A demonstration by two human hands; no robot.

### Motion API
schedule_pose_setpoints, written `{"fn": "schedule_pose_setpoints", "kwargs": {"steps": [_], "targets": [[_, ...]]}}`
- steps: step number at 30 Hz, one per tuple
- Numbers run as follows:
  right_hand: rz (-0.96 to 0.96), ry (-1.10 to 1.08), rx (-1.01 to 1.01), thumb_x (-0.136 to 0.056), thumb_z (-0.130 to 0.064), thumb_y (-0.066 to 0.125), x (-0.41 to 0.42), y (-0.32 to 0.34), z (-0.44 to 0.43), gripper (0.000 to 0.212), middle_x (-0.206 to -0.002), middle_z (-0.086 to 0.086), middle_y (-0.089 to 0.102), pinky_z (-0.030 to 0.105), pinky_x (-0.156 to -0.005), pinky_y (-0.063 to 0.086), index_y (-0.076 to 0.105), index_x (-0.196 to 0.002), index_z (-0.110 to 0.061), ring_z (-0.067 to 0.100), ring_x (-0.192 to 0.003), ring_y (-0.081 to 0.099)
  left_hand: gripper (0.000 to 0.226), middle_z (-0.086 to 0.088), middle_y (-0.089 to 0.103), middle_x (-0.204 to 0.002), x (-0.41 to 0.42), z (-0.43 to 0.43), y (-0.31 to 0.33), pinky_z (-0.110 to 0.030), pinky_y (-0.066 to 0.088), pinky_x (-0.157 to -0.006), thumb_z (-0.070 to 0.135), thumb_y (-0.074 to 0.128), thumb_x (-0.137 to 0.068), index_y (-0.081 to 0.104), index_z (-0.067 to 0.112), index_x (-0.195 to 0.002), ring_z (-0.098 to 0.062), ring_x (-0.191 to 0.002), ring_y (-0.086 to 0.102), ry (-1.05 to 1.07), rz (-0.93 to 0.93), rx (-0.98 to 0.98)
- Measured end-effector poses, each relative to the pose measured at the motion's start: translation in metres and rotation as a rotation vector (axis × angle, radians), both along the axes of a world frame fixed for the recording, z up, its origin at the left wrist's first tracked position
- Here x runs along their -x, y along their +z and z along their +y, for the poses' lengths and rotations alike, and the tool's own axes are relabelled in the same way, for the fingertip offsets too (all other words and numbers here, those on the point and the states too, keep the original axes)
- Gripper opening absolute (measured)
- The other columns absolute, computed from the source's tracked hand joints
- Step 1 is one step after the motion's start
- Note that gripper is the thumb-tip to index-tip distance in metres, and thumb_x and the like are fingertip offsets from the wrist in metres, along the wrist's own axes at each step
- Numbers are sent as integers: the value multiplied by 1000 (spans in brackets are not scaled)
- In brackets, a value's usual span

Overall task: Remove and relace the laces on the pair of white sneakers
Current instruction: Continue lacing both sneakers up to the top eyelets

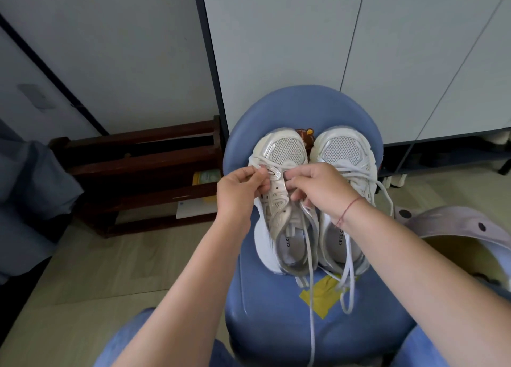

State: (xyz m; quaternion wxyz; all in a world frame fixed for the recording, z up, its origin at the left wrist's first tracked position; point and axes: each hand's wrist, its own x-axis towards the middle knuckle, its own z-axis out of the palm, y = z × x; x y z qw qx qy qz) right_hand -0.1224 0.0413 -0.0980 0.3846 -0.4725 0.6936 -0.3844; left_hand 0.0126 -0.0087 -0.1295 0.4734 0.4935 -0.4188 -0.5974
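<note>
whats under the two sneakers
A blue chair seat. A brown sticker peeks out between the toes of the sneakers, and a yellow tape patch shows by the heels, under loose laces. How far either runs beneath them is hidden.

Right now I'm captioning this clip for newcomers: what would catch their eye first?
A pair of white sneakers sits on a blue chair, toes pointing away. The left hand and right hand pinch the lace at the left sneaker's eyelets, while loose ends trail toward yellow tape on the seat.
</note>
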Motion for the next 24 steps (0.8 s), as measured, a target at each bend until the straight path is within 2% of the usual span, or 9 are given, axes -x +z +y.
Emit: {"fn": "schedule_pose_setpoints", "kwargs": {"steps": [2,5,8,10,12,16,18,21,24], "targets": [[-131,-8,-28,-90,-2,53,2,0,-3,21,-87,14,70,18,-50,41,66,-107,-6,6,-55,56,14,0,67,-66,0,0,-3,-19,54,-68,10,71,-89,72,13,-75,-9,-62,59,2,-98,50],[-265,0,-57,-90,1,53,3,1,-4,21,-83,7,67,14,-45,38,64,-107,-5,5,-52,55,18,-1,68,-71,-2,0,-4,-23,51,-70,15,72,-89,72,20,-71,-8,-66,58,10,-267,142],[-321,10,-54,-89,2,54,4,2,-4,19,-82,6,68,12,-43,38,65,-102,-6,3,-50,56,7,4,68,-72,-1,0,-3,-10,44,-60,17,71,-90,75,14,-86,1,-61,56,6,-406,257],[-353,10,-55,-89,2,55,4,2,-4,17,-82,8,68,11,-43,39,66,-96,-8,3,-49,56,10,5,68,-74,1,2,-2,-7,42,-58,19,73,-88,75,10,-91,0,-63,57,6,-454,303],[-391,8,-61,-89,3,54,5,2,-4,16,-82,9,68,11,-44,39,65,-93,-9,3,-48,58,14,3,70,-77,2,2,-3,-9,45,-60,21,75,-87,76,8,-92,-3,-66,59,6,-452,302],[-443,14,-61,-91,4,49,5,5,-2,18,-82,11,68,12,-45,40,65,-92,-6,6,-48,60,18,-6,74,-82,3,0,-5,-25,55,-70,20,78,-84,73,8,-95,-14,-73,67,47,-368,264],[-437,13,-59,-92,3,47,5,6,-1,21,-80,11,68,12,-45,40,65,-88,-7,6,-48,60,13,-8,73,-80,2,0,-5,-30,55,-72,19,78,-84,72,8,-90,-15,-70,65,48,-332,253],[-437,18,-60,-93,2,46,5,7,0,22,-80,10,69,13,-46,40,64,-88,-8,7,-49,61,11,-6,69,-70,2,2,-4,-25,51,-65,17,76,-85,72,11,-78,-10,-64,58,24,-328,263],[-434,30,-62,-93,2,47,6,7,0,21,-81,10,69,13,-46,41,64,-88,-9,7,-49,62,9,-3,68,-70,5,3,-4,-21,50,-63,15,77,-85,71,11,-79,-8,-63,58,41,-321,275]]}}
